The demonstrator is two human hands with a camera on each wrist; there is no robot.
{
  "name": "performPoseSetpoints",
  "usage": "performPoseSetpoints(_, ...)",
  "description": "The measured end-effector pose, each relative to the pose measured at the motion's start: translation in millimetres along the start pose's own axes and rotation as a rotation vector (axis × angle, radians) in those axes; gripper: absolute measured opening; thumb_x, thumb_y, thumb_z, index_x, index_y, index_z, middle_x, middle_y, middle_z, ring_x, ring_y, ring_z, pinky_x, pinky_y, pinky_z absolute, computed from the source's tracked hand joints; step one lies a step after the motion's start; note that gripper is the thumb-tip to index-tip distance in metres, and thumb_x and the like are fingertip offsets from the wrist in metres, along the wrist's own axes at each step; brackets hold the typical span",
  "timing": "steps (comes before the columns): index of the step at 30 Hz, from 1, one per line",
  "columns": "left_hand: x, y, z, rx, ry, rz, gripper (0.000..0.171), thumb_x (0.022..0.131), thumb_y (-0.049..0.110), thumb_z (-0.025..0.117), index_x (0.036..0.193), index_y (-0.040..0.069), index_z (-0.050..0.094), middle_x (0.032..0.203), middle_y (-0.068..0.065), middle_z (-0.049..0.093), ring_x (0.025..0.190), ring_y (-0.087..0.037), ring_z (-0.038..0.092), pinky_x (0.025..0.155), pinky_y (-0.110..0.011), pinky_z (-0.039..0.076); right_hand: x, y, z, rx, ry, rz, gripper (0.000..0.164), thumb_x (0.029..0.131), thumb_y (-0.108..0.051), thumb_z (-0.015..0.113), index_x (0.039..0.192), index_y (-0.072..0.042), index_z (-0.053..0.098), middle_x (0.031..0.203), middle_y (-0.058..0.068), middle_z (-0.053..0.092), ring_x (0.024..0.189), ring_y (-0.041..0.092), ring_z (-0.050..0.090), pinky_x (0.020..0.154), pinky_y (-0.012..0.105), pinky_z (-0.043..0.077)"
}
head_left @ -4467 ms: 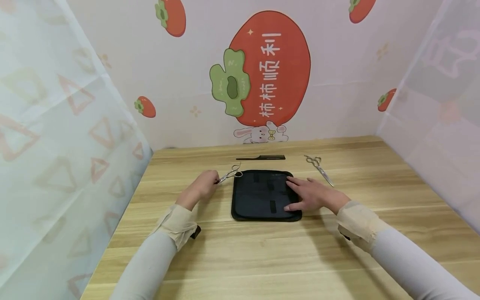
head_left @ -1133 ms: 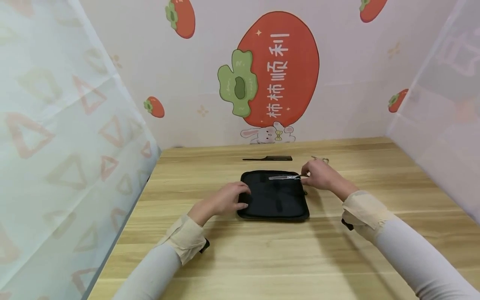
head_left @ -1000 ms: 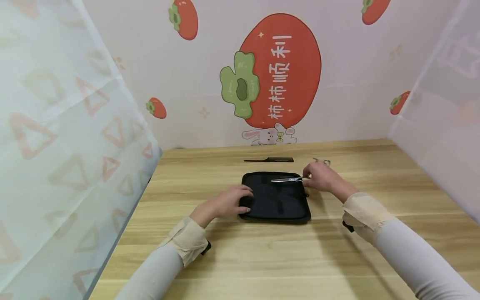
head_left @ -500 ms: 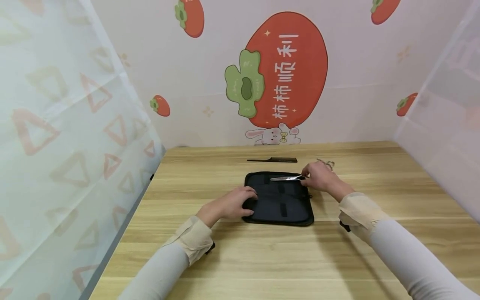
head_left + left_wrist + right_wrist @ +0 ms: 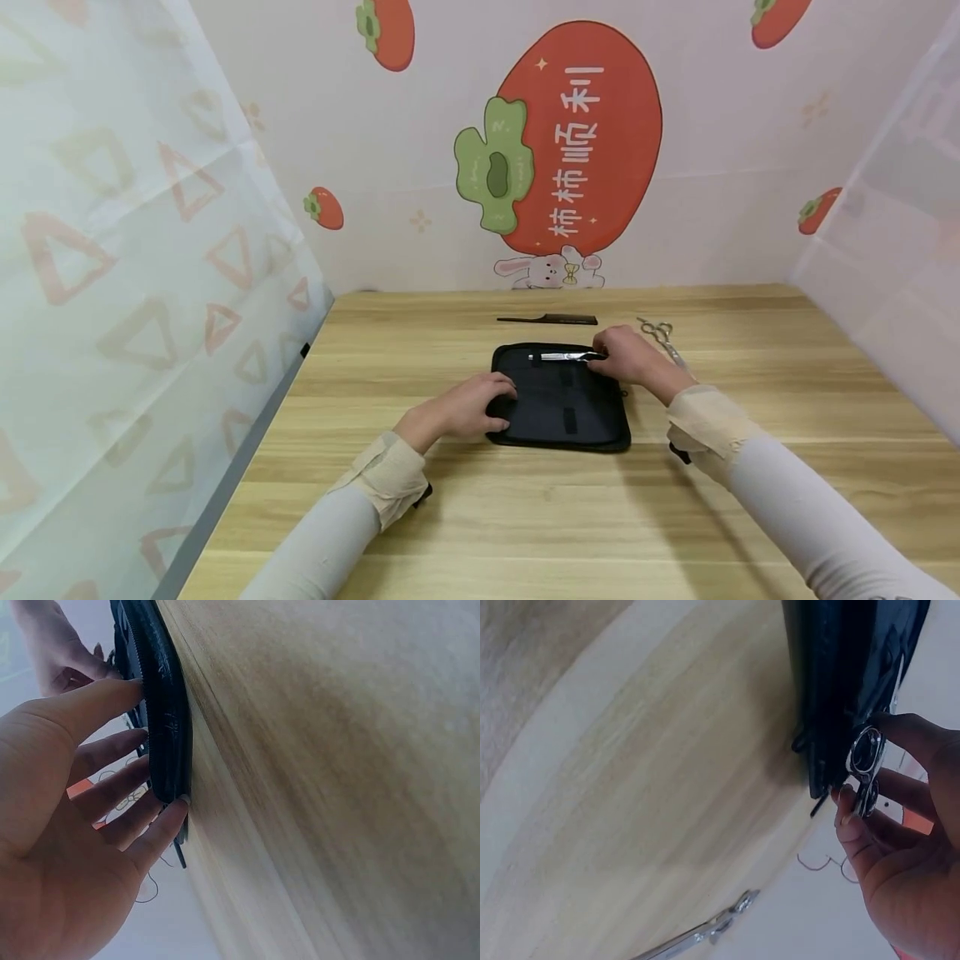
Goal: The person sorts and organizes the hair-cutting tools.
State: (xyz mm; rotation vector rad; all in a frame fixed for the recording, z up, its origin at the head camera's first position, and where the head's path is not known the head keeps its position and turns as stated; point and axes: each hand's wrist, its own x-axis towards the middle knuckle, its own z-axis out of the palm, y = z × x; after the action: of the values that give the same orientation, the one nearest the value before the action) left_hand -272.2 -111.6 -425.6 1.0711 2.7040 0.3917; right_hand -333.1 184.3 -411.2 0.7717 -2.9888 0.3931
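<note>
far left, a pale curtain with triangle prints slants in along the left edge of the wooden table, and a broad band of wood separates that edge from the action. in from the left comes the left hand, a tan wrap at its wrist, fingers relaxed and lightly bent over the left edge of the black case, touching the rim rather than clenching. the case lies flat and open-faced mid-table, dark straps across it, with plenty of wood between its near edge and us. along its far side runs a pair of scissors, blades pointing left, the tip by a dark loop. beyond the case's far edge, across a narrow strip of wood, sits a black comb, teeth end to the right, parallel to the table's far edge. and here's the right hand at the case's far right corner, thumb and fingers pinching those scissors by the ring handles! a zip pull pokes from the right edge just nearer. farther right, silver scissors lie angled on the wood, rings far, blades toward the right wrist, then wood all the way to the pale right panel.
</note>
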Motion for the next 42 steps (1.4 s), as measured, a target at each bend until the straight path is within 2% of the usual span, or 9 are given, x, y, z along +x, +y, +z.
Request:
performPoseSetpoints(4,0.4,0.1,-3.5,0.011,0.008,0.01,0.045,0.086,0.03,0.065,0.125,0.01,0.055,0.136,-0.004,0.044,0.127,-0.02,0.038,0.104,-0.033,0.03,0.9,-3.9,2.6,0.003,0.003,0.005,0.019,0.081,-0.022,0.071,0.081,-0.005,0.063,0.077,0.007,0.052,0.065,0.02,0.047,0.059,0.035,0.041)
performPoseSetpoints(10,0.1,0.5,-4.4,0.013,0.007,0.013,0.045,0.086,0.03,0.065,0.125,0.01,0.055,0.136,-0.003,0.044,0.127,-0.021,0.038,0.104,-0.034,0.03,-0.9,-6.0,5.2,0.027,-0.005,0.002,0.031,0.081,-0.02,0.07,0.103,0.002,0.064,0.097,0.015,0.049,0.078,0.025,0.051,0.07,0.041,0.045)
performPoseSetpoints(14,-0.6,0.8,-4.6,0.008,0.007,0.01,0.045,0.086,0.031,0.065,0.125,0.011,0.055,0.136,-0.003,0.043,0.127,-0.021,0.038,0.104,-0.035,0.03,-2.7,-4.9,2.2,0.047,-0.022,-0.032,0.038,0.079,-0.018,0.072,0.109,0.004,0.062,0.101,0.017,0.051,0.084,0.026,0.052,0.074,0.042,0.045)
performPoseSetpoints(24,-1.2,-0.3,-5.0,0.009,0.008,0.013,0.046,0.085,0.031,0.065,0.125,0.01,0.055,0.136,-0.005,0.044,0.126,-0.022,0.039,0.104,-0.036,0.03,-2.4,1.8,0.3,0.034,-0.062,-0.125,0.037,0.077,-0.014,0.074,0.109,0.003,0.063,0.102,0.016,0.06,0.093,0.03,0.057,0.08,0.043,0.046)
performPoseSetpoints(31,-0.4,-0.8,-1.8,0.015,0.003,0.009,0.046,0.085,0.031,0.065,0.125,0.01,0.055,0.135,-0.004,0.045,0.126,-0.021,0.04,0.104,-0.034,0.03,1.2,1.3,5.7,0.001,-0.086,-0.187,0.037,0.08,-0.016,0.071,0.111,0.003,0.063,0.106,0.016,0.061,0.097,0.03,0.057,0.082,0.044,0.046)
performPoseSetpoints(42,0.4,-0.8,-1.9,0.021,0.001,0.011,0.046,0.086,0.031,0.065,0.126,0.011,0.055,0.136,-0.003,0.044,0.126,-0.02,0.039,0.104,-0.034,0.03,7.1,-2.9,10.6,-0.009,-0.094,-0.239,0.035,0.083,-0.018,0.069,0.112,0.0,0.063,0.107,0.014,0.059,0.097,0.027,0.057,0.082,0.042,0.046)
